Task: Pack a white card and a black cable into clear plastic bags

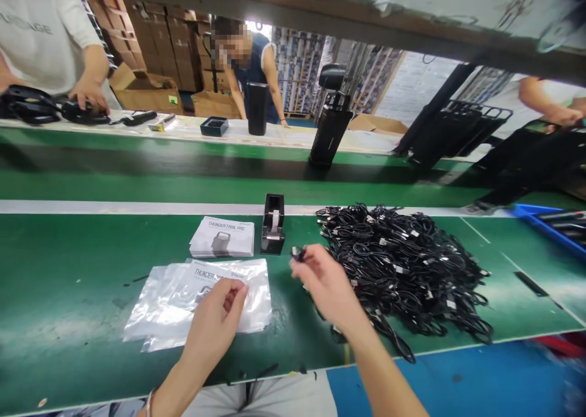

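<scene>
A small black piece (298, 253), glossy and blurred, is pinched between thumb and fingertips of the right hand (327, 286), just right of frame centre and slightly above the counter (68, 264). What kind of part it is cannot be told. The left hand (217, 319) is laid with curled fingers on a loose stack of clear, crinkled plastic bags (155, 307) at lower centre-left; whether the top bag is gripped cannot be told. A printed booklet (215, 275) is seen through the film.

Just above the bags lies a squared stack of white booklets (223, 237), and beside it stands a black, blocky tape dispenser (273, 224). To the right, a tangled heap of thin black cables (407, 264) with small white tags is spread out.

The counter is covered in scuffed matt green, edged by a white strip. Further up the frame a black cylinder (257, 108) and a taller black textured device (329, 130) stand on a pale bench. Stacked cardboard boxes (146, 90) fill the upper left, where a co-worker's hand (89, 93) rests on black gear.
</scene>
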Demonstrator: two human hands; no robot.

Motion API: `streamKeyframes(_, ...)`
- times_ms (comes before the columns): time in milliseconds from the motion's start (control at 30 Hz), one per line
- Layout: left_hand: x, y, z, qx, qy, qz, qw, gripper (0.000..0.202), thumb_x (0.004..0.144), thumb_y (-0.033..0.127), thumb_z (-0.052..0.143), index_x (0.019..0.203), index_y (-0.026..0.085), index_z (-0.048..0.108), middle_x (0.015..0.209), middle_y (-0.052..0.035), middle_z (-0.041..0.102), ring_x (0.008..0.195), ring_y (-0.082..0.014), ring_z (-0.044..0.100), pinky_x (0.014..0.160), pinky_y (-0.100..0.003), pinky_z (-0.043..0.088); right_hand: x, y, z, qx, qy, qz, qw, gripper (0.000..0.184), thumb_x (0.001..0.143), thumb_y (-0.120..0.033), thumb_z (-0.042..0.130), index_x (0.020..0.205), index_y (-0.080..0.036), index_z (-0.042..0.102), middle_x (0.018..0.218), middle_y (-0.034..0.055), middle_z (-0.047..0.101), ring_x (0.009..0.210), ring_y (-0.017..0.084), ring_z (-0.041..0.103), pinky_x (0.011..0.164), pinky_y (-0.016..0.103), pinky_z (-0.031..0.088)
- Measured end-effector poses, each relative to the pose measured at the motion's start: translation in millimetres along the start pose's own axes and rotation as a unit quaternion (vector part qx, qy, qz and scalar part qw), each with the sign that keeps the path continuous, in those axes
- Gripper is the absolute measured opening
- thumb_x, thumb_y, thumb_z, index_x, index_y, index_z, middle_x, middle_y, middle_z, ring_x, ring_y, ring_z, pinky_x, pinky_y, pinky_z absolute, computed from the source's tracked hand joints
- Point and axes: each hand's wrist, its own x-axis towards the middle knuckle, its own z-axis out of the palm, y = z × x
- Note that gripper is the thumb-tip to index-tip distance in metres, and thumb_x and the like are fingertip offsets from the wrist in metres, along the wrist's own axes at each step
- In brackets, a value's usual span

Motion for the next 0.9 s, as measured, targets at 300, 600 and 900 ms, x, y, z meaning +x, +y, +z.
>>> streamKeyframes(300,-3,-1,-8.7,-0.188,0.036,-0.045,0.98,0.027,0.077,0.046,0.05,0.071,0.02,0.051,0.06,0.0049,0.046,0.057,-0.0124,0.045,0.055,-0.022,0.038,-21,-20,42,-0.164,-0.124,0.017,0.978,0.019,0.081,-0.013,0.05,0.086,-0.022,0.067,0.081,0.0032,0.06,0.076,0.015,0.058,0.068,0.022,0.039)
streamKeyframes(600,-12,10,-7.9,-0.108,0.041,0.065,0.991,0.019,0.083,0.036,0.044,0.074,0.021,0.052,0.074,0.0004,0.048,0.07,-0.0159,0.049,0.066,-0.027,0.041,-17,-32,73,-0.147,0.076,0.029,0.986,0.023,0.081,-0.032,0.05,0.063,-0.02,0.055,0.067,-0.0009,0.055,0.058,0.011,0.05,0.053,0.022,0.031)
streamKeyframes(900,1,-4,-16.1,-0.128,0.07,0.016,0.989,0.022,0.079,0.041,0.048,0.075,0.021,0.058,0.095,-0.005,0.053,0.094,-0.0212,0.052,0.079,-0.034,0.046,-18,-21,68,0.208,-0.102,0.164,0.959,0.037,0.084,-0.043,0.039,0.075,-0.014,0.061,0.068,0.0022,0.065,0.034,0.008,0.048,0.04,0.02,0.034)
